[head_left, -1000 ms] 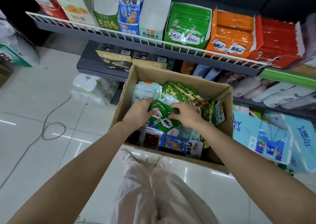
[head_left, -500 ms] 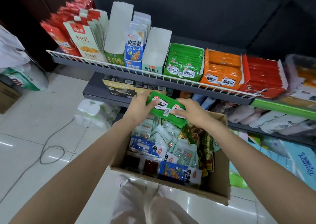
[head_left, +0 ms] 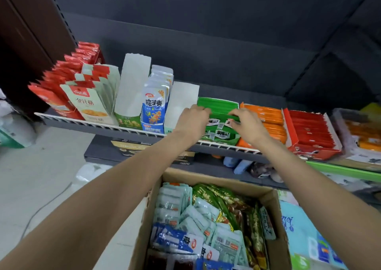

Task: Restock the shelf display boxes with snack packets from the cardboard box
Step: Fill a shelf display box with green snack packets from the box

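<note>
Cardboard box (head_left: 274, 212): near end cut off by the bottom edge.
Green display box (head_left: 218, 107): left front corner hidden behind the left hand (head_left: 190, 123).
Green packets (head_left: 221, 123): ends covered by both hands; count unclear.
Lower shelf (head_left: 103, 156): goods blurred, unreadable.
Right-edge tray (head_left: 362, 133): blurred, cut off.

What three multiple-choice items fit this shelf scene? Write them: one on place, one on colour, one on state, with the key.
1. Where are the green packets being set?
A. in the green display box
B. in the cardboard box
C. on the floor

2. What colour is the display box just right of the green one?
A. blue
B. orange
C. white

3. How do the hands hold the packets?
A. both hands grip them
B. the left alone
C. neither touches

Key:
1 A, the bundle sits over the green box on the shelf.
2 B, the orange display box adjoins it.
3 A, the left hand and right hand pinch its ends.
</note>
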Motion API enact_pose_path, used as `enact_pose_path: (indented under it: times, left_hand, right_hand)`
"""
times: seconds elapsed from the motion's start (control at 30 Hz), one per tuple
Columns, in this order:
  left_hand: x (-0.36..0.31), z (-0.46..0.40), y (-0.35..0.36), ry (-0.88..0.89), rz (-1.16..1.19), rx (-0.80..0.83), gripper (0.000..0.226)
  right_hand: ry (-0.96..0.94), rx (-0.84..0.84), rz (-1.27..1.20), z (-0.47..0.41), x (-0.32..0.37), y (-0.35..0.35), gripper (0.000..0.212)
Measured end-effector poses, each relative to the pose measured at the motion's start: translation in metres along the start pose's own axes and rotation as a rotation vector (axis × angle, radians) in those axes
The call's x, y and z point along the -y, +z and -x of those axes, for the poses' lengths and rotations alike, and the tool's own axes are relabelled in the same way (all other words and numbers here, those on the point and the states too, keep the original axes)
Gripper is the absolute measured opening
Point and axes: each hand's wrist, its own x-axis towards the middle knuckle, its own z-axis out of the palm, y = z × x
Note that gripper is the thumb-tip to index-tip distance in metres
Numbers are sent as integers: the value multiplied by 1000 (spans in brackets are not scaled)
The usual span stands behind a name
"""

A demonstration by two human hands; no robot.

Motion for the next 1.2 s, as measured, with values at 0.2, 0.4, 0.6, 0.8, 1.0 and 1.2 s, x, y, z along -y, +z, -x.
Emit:
enact_pose_path:
  times: [0.2,0.4,0.6,0.8,1.0,1.2]
  left_hand:
    - [13,-28,23,45,-83,79,37]
    - [13,-38,33,203,-262,233,45]
    - [16,-38,42,179,-324,293,46]
    - [3,-25,48,149,-342,43,36]
    - [-18,22,57,142,75,-279,17]
    - [-33,98,73,147,252,-183,24]
  right_hand:
    - [68,60,6,-31,-2,15,35]
    - [87,297,218,-51,-14,39,46]
    - [44,195,242,-49,-16,52,48]
    - [-21,-18,46,-30,-13,54,37]
    - [94,-125,-360,25,-6,52,19]
    - [91,9,-386,105,-13,82,11]
